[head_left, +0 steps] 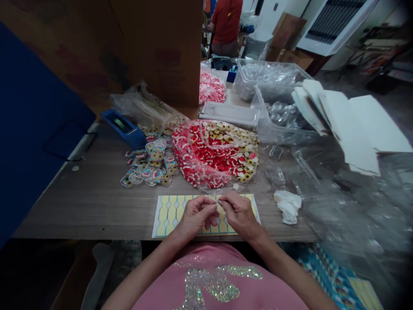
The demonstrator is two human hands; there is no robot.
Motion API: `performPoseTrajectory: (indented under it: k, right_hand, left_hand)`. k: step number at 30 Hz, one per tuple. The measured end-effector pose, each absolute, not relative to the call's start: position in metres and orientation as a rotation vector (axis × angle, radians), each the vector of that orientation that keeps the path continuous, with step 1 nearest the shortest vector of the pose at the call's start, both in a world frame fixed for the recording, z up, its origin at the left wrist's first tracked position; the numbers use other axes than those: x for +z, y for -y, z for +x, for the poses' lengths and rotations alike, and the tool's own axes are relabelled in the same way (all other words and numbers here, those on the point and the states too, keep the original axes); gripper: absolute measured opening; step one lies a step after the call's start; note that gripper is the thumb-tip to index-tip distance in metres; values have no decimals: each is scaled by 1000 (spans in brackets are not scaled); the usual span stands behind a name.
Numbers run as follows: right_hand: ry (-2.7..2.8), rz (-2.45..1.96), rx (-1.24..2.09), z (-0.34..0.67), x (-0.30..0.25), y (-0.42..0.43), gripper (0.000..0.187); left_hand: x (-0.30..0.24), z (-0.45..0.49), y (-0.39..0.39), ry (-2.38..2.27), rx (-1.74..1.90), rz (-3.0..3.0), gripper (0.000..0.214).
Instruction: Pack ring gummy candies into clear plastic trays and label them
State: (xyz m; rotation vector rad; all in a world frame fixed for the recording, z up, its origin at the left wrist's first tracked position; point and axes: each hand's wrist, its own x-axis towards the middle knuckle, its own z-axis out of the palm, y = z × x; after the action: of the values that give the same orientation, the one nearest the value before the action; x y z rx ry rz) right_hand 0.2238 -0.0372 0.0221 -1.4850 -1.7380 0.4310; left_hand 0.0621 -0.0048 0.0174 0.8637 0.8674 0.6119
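Above a yellow sheet with blue outlined shapes [167, 215], my left hand [199, 215] and my right hand [238, 213] meet with fingertips nearly touching. Both are closed in a pinch. Whatever sits between the fingers is too small to make out. Just beyond them lies a clear plastic bag of small red, white and yellow pieces [214, 153]. To its left is a pile of small clear packs with coloured pieces inside [151, 163].
A blue tape dispenser [125, 129] stands behind the packs. Crumpled white tissue [288, 206] lies right of the sheet. Clear plastic bins [284, 112], white cards [351, 120] and plastic shells fill the right side. A cardboard box [155, 51] rises behind. Someone in red [226, 26] is farther back.
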Motion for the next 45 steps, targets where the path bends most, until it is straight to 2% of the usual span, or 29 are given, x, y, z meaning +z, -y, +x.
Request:
performPoseTrajectory:
  k: [5,13,16,19,25,29,32,35,39,42,45]
  right_hand:
    - [1743,-1553,332,222,8,51,17]
    - [2019,-1652,270,237,10,78,24]
    - [2013,-1734,229,257,7,85,16]
    - [2135,-1784,101,268,2,87,14]
    - [2151,-1896,-358,283,-4,77,20]
    - [2142,-1858,-312,290,-1,72,18]
    - [2236,-1771,-146,286,-3,75,22]
    - [2234,-1779,-223,284,-8,77,15]
    - [2128,-1852,-431,295,-10,68,14]
    - [2042,-1926,-468,303,-6,56,13]
    - [1965,-1914,-454,303,-3,54,13]
  left_hand:
    - [11,43,8,-853,555,832,36]
    - [-7,38,6,-1025,685,1383,19]
    - [-1,26,-14,-1212,814,1266,19]
    - [10,13,-31,-1294,882,1122,22]
    - [9,-4,-50,-1312,1040,1066,22]
    - [-4,-13,-59,-1458,1124,1468,23]
    - [1,-12,-51,-1540,992,2080,30]
    - [14,-5,-30,-1558,818,2475,32]
    - [20,10,-13,-1444,449,2584,35]
    - [19,17,-15,-1409,254,2548,37]
    - [21,18,-18,-1347,197,2544,18]
